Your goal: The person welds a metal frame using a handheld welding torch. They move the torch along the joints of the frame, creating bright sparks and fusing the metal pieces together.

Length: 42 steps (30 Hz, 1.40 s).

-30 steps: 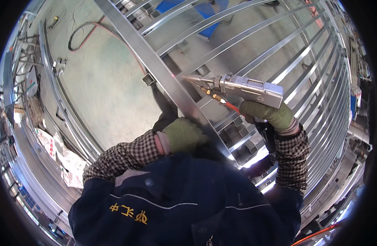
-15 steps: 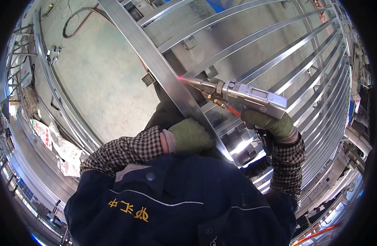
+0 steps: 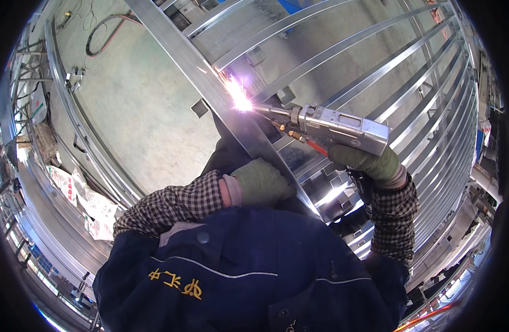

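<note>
In my right hand [image 3: 370,164], in a green glove, is a silver handheld laser welding gun [image 3: 343,129], gripped from below. Its nozzle points left at a joint where a crossbar [image 3: 304,71] meets the long metal side rail [image 3: 179,52]. A bright white-pink glow with flying sparks [image 3: 240,99] covers that joint and hides it. My left hand [image 3: 262,183], gloved too, is closed near the lower part of the side rail. Its fingers are turned down and partly hidden, so what they hold, if anything, does not show.
Many parallel bars [image 3: 426,105] of the frame stretch away to the right. A short square tube stub [image 3: 199,108] sits left of the rail. Long metal profiles [image 3: 50,205] and printed sheeting [image 3: 80,202] lie at the left. A hose [image 3: 102,33] curls on the floor.
The small red spot at the nozzle tip has turned into a bright welding flash with sparks. Both hands and the gun keep nearly the same place on the rail.
</note>
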### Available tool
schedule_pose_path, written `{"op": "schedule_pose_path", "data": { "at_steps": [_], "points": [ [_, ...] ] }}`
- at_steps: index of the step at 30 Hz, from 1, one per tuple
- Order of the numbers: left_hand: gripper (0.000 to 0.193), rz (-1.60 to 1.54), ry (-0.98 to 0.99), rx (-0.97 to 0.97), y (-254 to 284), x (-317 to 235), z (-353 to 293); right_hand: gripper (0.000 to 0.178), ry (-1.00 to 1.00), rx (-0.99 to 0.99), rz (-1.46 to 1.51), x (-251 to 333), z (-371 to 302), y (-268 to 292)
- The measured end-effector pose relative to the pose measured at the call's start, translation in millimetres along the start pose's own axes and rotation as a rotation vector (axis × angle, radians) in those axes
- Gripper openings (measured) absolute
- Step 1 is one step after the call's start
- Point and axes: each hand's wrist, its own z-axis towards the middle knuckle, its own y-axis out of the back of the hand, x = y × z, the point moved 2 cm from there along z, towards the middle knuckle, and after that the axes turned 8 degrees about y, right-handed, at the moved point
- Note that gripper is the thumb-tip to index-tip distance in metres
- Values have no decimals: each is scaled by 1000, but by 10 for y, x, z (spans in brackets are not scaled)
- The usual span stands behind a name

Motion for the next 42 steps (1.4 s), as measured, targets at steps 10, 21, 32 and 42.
{"op": "schedule_pose_path", "data": {
  "at_steps": [10,21,32,42],
  "points": [
    [17,12,25,73,118,-38,41,52,-89,-28,75,31,-27,-18],
    [17,20,59,209,214,-72,87,55,-71,-38,147,-6,-48,-37],
    [22,44,86,278,274,-97,107,57,-22,-32,131,-64,-93,-26],
    [29,84,118,315,289,-112,137,59,-34,-60,58,-102,-144,1]
  ]
}}
